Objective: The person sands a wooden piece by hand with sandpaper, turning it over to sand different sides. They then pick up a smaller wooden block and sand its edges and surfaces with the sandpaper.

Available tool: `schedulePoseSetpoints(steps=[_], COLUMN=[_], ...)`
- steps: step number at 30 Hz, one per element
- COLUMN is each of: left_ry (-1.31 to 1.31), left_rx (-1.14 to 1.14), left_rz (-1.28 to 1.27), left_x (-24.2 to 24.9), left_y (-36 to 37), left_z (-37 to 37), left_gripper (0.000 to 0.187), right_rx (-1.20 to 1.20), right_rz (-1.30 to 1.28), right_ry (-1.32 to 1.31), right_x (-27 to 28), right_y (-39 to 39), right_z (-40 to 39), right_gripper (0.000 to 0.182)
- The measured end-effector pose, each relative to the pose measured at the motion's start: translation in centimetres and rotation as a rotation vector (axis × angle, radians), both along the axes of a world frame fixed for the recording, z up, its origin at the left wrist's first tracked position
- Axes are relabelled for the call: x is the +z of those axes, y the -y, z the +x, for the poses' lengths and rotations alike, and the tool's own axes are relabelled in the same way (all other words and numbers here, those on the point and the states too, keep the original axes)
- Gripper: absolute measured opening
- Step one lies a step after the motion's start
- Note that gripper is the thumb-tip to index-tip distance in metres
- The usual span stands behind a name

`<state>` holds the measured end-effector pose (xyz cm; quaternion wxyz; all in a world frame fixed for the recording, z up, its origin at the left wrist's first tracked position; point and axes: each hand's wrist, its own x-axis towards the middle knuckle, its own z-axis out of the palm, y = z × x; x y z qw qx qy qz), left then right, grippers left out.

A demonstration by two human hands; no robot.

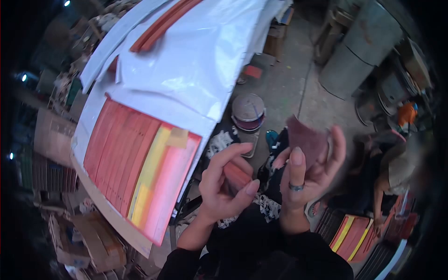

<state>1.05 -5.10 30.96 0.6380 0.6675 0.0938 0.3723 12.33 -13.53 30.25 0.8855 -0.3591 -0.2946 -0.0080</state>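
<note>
My left hand (pixel 221 189) is curled around a small reddish block (pixel 237 174), its end face showing between fingers and thumb. To the right, my right hand (pixel 310 170), with a ring on one finger, pinches a dark maroon piece of sandpaper (pixel 305 140) under the thumb. The sheet bends upward, and its lower part is hidden by the fingers. Both hands are raised above my lap, apart from each other. Left of them, a panel of red slats (pixel 123 154) with yellow and pinkish strips (pixel 168 182) lies on the table.
White plastic sheeting (pixel 186 65) covers the table, with long red strips (pixel 163 25) on top. A lidded bucket (pixel 248 112) stands on the floor beside it. At the right, another person (pixel 389 177) reaches toward a second slatted panel (pixel 354 235). Metal drums (pixel 359 46) stand farther back.
</note>
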Motion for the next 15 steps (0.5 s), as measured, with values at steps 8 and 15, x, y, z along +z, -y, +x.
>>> schedulePoseSetpoints(steps=[8, 15], left_ry=[0.156, 0.044], left_rx=[0.223, 0.391], left_rz=[-0.029, -0.105], left_x=[0.3, 2.4], left_y=[-1.1, -1.9], left_z=[-1.4, -3.9], left_gripper=[0.055, 0.052], right_rx=[-0.139, -0.100], right_rz=[-0.319, -0.279], right_ry=[0.608, 0.546], right_x=[-2.5, -1.5], right_y=[0.3, -1.7], right_z=[-1.0, -4.1], right_gripper=[0.035, 0.014])
